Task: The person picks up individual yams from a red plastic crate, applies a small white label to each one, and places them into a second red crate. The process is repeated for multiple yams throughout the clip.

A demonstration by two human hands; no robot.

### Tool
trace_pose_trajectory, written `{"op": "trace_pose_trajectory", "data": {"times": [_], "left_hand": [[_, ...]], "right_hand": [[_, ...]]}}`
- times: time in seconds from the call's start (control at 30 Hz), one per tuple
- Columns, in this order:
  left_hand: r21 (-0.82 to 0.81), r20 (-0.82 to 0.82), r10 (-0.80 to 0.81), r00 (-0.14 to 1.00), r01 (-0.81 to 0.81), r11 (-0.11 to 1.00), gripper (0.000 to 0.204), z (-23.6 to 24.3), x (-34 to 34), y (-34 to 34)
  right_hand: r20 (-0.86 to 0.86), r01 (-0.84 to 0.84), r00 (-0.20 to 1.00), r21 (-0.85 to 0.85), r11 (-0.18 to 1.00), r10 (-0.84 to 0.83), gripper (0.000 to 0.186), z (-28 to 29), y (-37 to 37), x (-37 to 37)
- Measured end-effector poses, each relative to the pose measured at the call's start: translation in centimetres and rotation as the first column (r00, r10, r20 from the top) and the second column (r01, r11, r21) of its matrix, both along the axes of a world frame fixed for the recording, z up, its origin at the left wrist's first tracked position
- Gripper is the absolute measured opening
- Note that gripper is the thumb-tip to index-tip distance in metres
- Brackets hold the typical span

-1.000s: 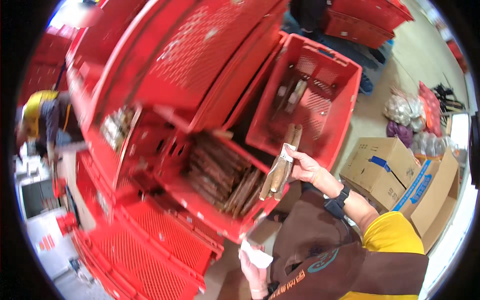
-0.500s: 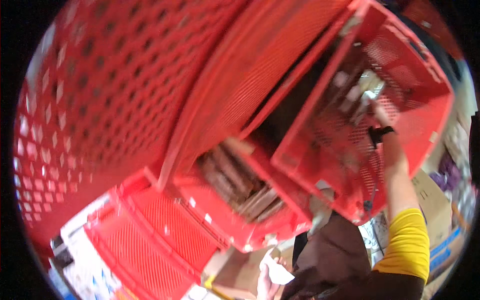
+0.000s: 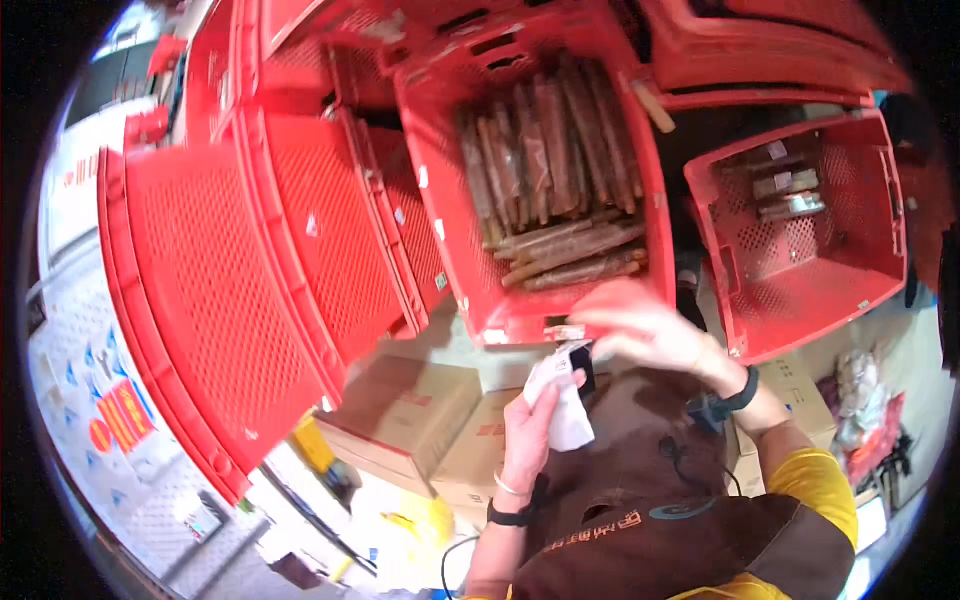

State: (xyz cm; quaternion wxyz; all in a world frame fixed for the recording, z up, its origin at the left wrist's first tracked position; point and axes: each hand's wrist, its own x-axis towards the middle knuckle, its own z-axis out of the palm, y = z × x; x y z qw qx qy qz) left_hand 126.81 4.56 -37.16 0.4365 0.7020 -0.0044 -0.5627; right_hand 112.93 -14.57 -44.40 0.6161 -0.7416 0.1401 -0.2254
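My left hand (image 3: pixel 530 428) is closed on a white paper slip (image 3: pixel 572 418), its thumb pressed over the front. A dark, flat object (image 3: pixel 583 362) shows behind the slip's upper end; its kind is unclear. Just above and to the right, my right hand (image 3: pixel 645 330) is smeared by motion, so its fingers and anything in them cannot be made out. Both hands are at the near edge of a red plastic crate (image 3: pixel 505 330). Inside it lie several long brown wrapped packs (image 3: pixel 535 150), most in lengthwise rows, a few crosswise at the near end.
On the right, a second red crate (image 3: pixel 800 325) holds several small packs (image 3: pixel 788 190) at its far end. Stacked red crates (image 3: pixel 200 250) stand on the left. Cardboard boxes (image 3: pixel 400 410) sit below, near a yellow bag (image 3: pixel 420 515). Plastic-wrapped items (image 3: pixel 862 400) lie at the right.
My right hand has come out of the right-hand crate toward my left hand. The view has swung, bringing the crate of brown packs to the middle. The paper slip stays in my left hand.
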Motion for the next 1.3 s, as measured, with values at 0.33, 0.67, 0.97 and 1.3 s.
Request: {"op": "trace_pose_trajectory", "data": {"times": [0.33,0.67,0.97,1.3], "left_hand": [[-0.226,-0.108,-0.172,0.979,0.144,0.963,0.026,-0.2,7.2,5.9],[-0.342,-0.611,-0.292,0.736,0.088,0.936,0.034,-4.7,8.3,6.2],[-0.142,-0.755,0.049,0.654,-0.236,0.961,0.052,-5.9,9.0,7.3],[-0.114,-0.730,0.158,0.665,-0.346,0.931,0.053,-6.7,13.1,7.7]], "right_hand": [[-0.168,-0.098,0.983,-0.098,0.990,0.080,0.023,4.0,9.6,7.2],[-0.465,0.463,0.868,0.630,0.623,-0.174,0.029,-8.2,-0.1,9.5],[-0.398,-0.218,0.458,-0.917,0.333,-0.795,0.035,-22.2,-11.0,20.7],[-0.642,-0.244,0.398,-0.762,0.600,-0.655,0.067,-24.0,-8.1,19.0]]}}
